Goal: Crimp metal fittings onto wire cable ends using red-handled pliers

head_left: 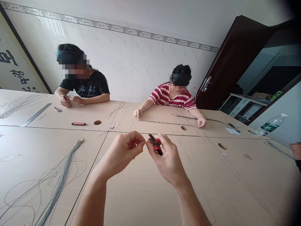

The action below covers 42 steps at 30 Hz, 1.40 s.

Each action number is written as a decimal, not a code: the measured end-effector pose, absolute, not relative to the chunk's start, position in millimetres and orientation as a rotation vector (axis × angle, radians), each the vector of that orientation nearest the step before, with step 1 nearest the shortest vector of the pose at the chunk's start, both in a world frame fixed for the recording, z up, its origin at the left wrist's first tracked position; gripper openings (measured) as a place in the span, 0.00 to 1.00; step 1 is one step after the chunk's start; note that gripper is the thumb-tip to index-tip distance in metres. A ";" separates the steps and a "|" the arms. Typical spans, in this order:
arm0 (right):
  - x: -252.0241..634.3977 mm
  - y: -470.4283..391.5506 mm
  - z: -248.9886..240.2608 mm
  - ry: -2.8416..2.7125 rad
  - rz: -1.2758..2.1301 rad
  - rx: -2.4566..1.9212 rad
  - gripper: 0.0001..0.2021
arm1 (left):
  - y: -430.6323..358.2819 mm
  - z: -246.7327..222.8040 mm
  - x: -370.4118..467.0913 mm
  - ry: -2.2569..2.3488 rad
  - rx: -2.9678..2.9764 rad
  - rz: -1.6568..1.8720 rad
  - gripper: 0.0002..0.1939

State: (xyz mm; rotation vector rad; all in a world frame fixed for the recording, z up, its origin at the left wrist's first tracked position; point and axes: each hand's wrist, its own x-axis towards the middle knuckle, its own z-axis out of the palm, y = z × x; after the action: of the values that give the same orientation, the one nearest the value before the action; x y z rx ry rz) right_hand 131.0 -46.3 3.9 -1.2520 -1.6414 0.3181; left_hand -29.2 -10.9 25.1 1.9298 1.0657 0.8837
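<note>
My left hand (124,152) is raised over the table, thumb and forefinger pinched together; what lies between them is too small to make out. Close beside it, my right hand (168,158) is wrapped round red-handled pliers (155,142), whose dark jaws point up and to the left. The fingertips of both hands nearly meet. A bundle of thin blue-grey cords (62,183) lies on the table to the left of my left forearm, with small metallic bits at its far end and loose strands curling out.
Across the table (141,194) sit a person in black (87,84) and a person in red stripes (174,95), who handles long cords. A metal ruler (37,114), a red-black box (78,124) and a bottle (271,125) also rest there. Part of another hand (295,150) shows at far right.
</note>
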 end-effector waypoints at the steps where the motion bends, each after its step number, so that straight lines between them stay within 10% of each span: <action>1: 131.0 -46.3 3.9 -1.639 0.328 -1.253 0.07 | -10.9 25.5 -29.5 1.065 1.929 0.879 0.05; 42: 137.1 -46.0 3.2 -1.708 0.325 -1.236 0.09 | -6.3 22.8 -32.8 0.940 1.843 0.886 0.08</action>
State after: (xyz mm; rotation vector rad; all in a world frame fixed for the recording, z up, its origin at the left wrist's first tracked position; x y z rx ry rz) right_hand 137.1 -46.0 3.2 -1.2365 -1.7085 0.3245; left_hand -32.8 -6.3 22.8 1.8432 0.9404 0.8859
